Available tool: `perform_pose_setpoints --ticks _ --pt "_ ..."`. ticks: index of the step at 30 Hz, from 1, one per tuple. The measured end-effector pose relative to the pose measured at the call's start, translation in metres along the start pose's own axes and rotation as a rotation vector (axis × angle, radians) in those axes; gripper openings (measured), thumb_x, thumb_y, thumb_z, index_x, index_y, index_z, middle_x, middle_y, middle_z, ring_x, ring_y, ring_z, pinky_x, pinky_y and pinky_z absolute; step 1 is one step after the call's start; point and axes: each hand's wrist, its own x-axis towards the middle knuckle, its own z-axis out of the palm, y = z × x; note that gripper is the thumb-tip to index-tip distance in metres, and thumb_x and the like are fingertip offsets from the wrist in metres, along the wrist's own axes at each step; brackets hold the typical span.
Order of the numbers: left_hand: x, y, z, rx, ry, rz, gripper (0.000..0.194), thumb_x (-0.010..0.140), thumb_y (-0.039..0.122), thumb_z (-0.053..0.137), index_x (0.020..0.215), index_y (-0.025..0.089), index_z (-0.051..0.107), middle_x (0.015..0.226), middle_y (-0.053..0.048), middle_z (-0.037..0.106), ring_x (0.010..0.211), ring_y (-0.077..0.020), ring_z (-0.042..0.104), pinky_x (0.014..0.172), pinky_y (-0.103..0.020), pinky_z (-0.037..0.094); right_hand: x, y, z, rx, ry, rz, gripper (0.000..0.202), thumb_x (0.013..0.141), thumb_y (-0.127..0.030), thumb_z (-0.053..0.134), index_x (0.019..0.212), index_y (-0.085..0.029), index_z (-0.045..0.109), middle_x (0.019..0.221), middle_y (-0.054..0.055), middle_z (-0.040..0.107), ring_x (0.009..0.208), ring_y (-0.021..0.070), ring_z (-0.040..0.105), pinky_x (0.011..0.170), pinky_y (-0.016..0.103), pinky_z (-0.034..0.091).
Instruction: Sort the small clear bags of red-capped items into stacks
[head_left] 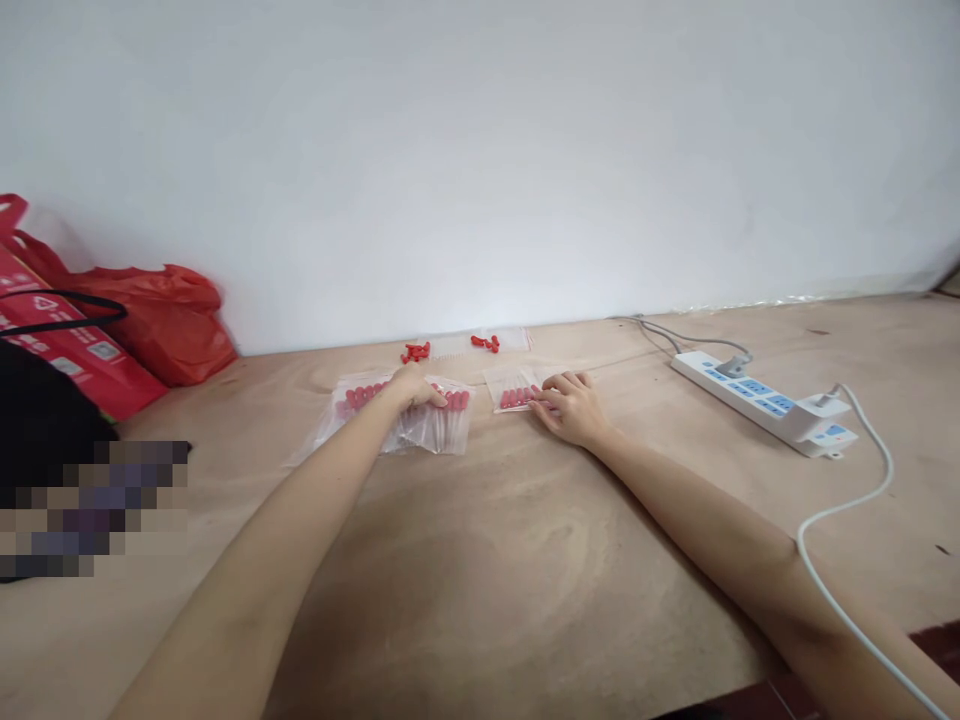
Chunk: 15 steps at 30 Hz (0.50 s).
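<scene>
My left hand rests over a spread of clear plastic bags holding rows of red-ended pieces. Its thumb stretches to the right across them, apart from the rest of the hand, while most of the other fingers are hidden. To the right, a smaller clear bag with a row of red pieces lies flat on the wooden table. My right hand has its thumb and fingertips closed at that bag's right edge; its other fingers are bent. What the red pieces are is too small to tell.
Small loose red pieces and more red pieces lie by flat clear bags near the wall. A white power strip with a plugged-in cable stands right. Red bags and a black item sit left.
</scene>
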Motion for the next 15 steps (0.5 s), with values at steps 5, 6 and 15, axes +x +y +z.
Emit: perform_pose_setpoints --ticks 5,6,15 --pt "-0.014 0.004 -0.003 -0.22 -0.145 -0.011 0.033 0.034 0.02 0.076 0.055 0.013 0.051 0.049 -0.001 0.055 0.053 -0.019 0.057 0.05 -0.029 0.046 0.007 -0.023 -0.001 0.251 0.026 0.096 0.016 0.08 -0.026 0.048 0.081 -0.018 0.062 0.08 0.005 0.058 0.069 0.0124 0.05 0.064 0.027 0.036" --pt "-0.02 0.006 -0.004 -0.269 -0.162 0.002 0.032 0.038 0.023 0.076 0.06 0.013 0.054 0.055 -0.002 0.059 0.057 -0.0182 0.059 0.053 -0.029 0.047 0.011 -0.03 0.0 0.355 0.006 0.162 0.016 0.08 -0.025 0.048 0.085 -0.017 0.061 0.081 0.005 0.058 0.066 0.0112 0.051 0.062 0.026 0.038" --pt "-0.061 0.017 0.006 -0.706 -0.132 0.462 0.045 0.05 0.033 0.075 0.086 0.013 0.057 0.087 -0.004 0.062 0.076 -0.0144 0.059 0.075 -0.033 0.05 0.065 -0.061 0.005 1.206 -0.206 0.622 0.048 0.063 -0.041 0.064 0.104 -0.018 0.052 0.09 0.006 0.061 0.05 0.0074 0.052 0.046 0.024 0.044"
